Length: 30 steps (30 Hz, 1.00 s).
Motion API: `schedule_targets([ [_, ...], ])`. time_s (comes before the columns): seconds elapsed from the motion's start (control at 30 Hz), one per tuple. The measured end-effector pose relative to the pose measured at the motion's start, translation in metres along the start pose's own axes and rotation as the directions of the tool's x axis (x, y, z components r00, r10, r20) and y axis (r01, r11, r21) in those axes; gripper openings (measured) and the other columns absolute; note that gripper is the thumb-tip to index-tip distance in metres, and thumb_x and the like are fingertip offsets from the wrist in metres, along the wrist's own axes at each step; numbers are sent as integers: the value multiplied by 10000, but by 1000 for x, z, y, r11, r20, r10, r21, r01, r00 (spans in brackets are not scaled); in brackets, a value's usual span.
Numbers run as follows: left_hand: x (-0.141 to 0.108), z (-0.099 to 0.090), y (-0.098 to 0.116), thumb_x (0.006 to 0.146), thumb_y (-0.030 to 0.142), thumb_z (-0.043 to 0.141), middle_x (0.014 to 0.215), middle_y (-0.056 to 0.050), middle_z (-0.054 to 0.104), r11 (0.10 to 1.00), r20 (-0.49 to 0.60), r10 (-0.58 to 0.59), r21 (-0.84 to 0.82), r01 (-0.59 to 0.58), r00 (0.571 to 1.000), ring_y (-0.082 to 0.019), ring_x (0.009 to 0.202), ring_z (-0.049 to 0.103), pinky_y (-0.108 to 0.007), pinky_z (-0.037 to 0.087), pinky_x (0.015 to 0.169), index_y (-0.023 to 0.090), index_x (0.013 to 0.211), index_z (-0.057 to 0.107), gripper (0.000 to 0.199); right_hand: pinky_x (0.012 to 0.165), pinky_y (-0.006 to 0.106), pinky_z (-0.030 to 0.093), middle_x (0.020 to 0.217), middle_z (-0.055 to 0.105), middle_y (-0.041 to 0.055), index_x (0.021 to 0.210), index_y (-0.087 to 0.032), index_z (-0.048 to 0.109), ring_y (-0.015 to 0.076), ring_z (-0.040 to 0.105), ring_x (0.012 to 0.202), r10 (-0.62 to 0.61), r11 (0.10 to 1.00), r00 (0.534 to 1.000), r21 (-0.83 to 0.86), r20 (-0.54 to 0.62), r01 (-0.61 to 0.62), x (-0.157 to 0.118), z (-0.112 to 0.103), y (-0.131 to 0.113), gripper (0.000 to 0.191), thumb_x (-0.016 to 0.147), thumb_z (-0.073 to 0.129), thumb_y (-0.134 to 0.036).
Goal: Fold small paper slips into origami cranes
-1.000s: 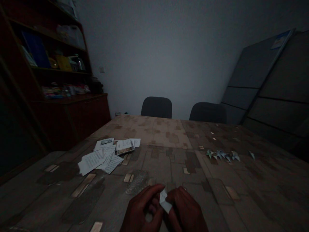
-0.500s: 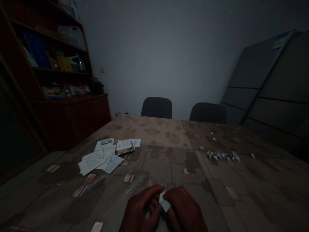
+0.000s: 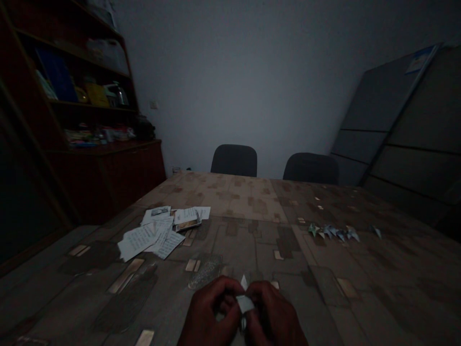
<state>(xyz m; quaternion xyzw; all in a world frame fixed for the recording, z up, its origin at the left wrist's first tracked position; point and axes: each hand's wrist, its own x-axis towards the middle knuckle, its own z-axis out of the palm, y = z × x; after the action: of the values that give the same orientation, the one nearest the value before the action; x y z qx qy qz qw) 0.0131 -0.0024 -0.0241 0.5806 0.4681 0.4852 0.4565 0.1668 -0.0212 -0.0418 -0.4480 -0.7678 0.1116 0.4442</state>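
A small piece of folded paper (image 3: 245, 303) is pinched between my two hands near the front of the table. My left hand (image 3: 212, 312) grips its left side with thumb and curled fingers. On the other side, my right hand (image 3: 275, 315) holds it between thumb and fingertips. One pale pointed tip of the paper sticks up between the index fingers. Its lower part is partly hidden by my thumbs.
Printed paper sheets (image 3: 151, 235) lie spread at the left of the patterned tablecloth (image 3: 248, 240). Several small folded paper figures (image 3: 333, 232) stand in a row at the right. Two dark chairs (image 3: 234, 160) are behind the table. A shelf cabinet (image 3: 118, 166) stands left.
The folded paper has turned between my fingers, so a pointed tip now shows above them and a wider flap below. My right hand has shifted slightly downward.
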Motion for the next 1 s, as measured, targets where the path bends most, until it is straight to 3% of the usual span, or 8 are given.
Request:
schedule_targets([
  [0.2,4,-1,0,650,166,638,648,-9,672,989,-67,-125,-84,119,990,-168,620,607,-234,457,582,163,741,727,128,577,234,448,696,618,-19,910,-227,580,150,619,603,127,989,991,66,36,-129,3,-5,-4,99,858,526,-163],
  [0.47,-3,4,1,626,138,675,684,-14,682,999,-29,-33,-29,32,999,-161,606,613,-222,464,561,172,854,733,238,641,261,457,815,630,30,939,-208,537,192,621,754,-90,994,995,-53,29,92,4,-5,7,239,768,461,-59],
  [0.67,2,-1,-6,792,407,699,669,20,613,938,22,-125,-322,125,992,-120,524,571,-220,458,517,171,992,708,309,596,257,431,739,604,15,891,-209,511,179,579,667,-182,974,982,-129,42,186,8,-8,10,151,860,445,-77],
  [0.73,4,-2,-11,780,484,727,631,33,596,911,60,-157,-376,168,986,-115,501,556,-226,453,514,163,1012,712,396,587,258,426,727,605,17,905,-204,512,178,568,648,-227,963,973,-141,29,229,9,-8,8,163,857,437,-68],
  [0.87,3,-2,-21,753,568,737,697,-22,685,917,134,-191,-330,225,972,-130,519,571,-253,452,534,134,1096,724,553,579,270,428,722,622,35,925,-191,529,190,565,636,-305,936,952,-176,27,305,9,-6,8,181,833,440,-62],
  [1.0,2,-5,-25,819,594,653,588,-7,650,951,195,-175,-218,217,965,-153,530,574,-274,446,570,97,1180,694,615,573,288,421,728,639,53,929,-183,568,206,570,634,-288,914,952,-267,102,305,8,-5,9,198,815,453,-68],
])
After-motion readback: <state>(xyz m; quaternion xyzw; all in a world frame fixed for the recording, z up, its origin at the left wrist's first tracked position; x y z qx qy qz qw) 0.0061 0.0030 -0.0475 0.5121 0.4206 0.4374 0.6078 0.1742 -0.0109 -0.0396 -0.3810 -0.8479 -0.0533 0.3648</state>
